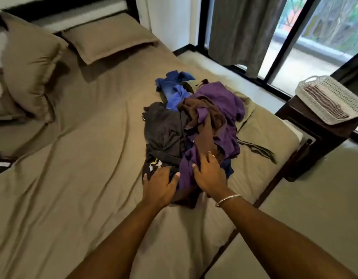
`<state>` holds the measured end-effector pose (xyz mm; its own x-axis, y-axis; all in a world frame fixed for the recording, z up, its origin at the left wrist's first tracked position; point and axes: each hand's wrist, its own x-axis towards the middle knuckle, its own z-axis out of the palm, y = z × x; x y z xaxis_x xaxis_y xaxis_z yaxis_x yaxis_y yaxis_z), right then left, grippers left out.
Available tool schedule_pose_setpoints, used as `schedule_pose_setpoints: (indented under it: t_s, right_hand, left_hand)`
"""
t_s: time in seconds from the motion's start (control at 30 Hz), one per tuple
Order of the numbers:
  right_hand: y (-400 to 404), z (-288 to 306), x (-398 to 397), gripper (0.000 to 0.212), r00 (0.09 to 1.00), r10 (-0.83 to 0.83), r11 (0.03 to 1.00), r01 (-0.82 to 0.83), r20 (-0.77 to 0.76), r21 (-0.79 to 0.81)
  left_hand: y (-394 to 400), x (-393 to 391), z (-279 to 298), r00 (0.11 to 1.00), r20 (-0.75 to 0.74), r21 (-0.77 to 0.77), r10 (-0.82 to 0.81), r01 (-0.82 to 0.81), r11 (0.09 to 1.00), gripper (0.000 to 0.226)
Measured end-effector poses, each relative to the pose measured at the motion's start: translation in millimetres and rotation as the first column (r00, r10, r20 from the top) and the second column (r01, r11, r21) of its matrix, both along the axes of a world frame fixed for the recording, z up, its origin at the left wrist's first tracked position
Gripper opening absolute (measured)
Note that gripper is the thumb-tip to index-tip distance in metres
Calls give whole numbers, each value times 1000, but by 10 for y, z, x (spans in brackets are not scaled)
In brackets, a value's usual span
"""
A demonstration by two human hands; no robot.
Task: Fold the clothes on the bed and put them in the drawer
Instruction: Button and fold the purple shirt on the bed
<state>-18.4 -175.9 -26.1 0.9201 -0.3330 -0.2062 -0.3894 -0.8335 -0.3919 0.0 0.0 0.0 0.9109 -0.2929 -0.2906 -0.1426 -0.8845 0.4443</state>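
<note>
With our left hand [160, 183] and right hand [209, 176] resting flat and open-fingered, gripping nothing, on the tangled heap of purple, black and blue clothes [194, 121], lifting one risks dragging others off the olive-sheeted bed [83, 158].

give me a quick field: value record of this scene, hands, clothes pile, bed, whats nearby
left hand: palm down, fingers spread on the near edge of the pile, at the black garment
right hand: palm down on the purple garment, silver bangle on wrist
clothes pile: heap of unfolded clothes, purple, brown, black and blue, nothing folded yet
bed: olive-brown sheet, two matching pillows at the head
nearby: white woven plastic basket on a dark wooden stand beside the bed
drawer: none clearly visible
</note>
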Motion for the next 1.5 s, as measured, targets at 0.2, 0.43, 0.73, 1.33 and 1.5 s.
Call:
schedule_pose_setpoints:
  t_s: [0.2, 0.43, 0.73, 1.33, 1.5]
  right_hand:
    - [-387, -513, 410, 59, 955, -296, 926, 283, 16, 250]
    - [-182, -474, 268, 36, 920, -385, 619, 194, 79, 761]
    - [-199, -744, -245, 11, 707, -705, 424, 368, 47, 827]
    - [164, -1115, -1593, 32, 946, -144, 936, 35, 291, 349]
    - [311, -1278, -1375, 33, 851, -436, 839, 268, 291, 474]
  left_hand:
    - [-456, 198, -403, 961, -262, -280, 93, -168, 945, 46]
    - [-1031, 435, -418, 810, -520, -468, 272, -537, 702, 18]
    - [-986, 178, -897, 860, -506, -182, -67, -31, 983, 36]
    - [-810, -121, -883, 733, 262, -3, -628, 651, 759, 44]
    - [-544, 178, -1218, 642, 114, 209, -758, 730, 650, 43]
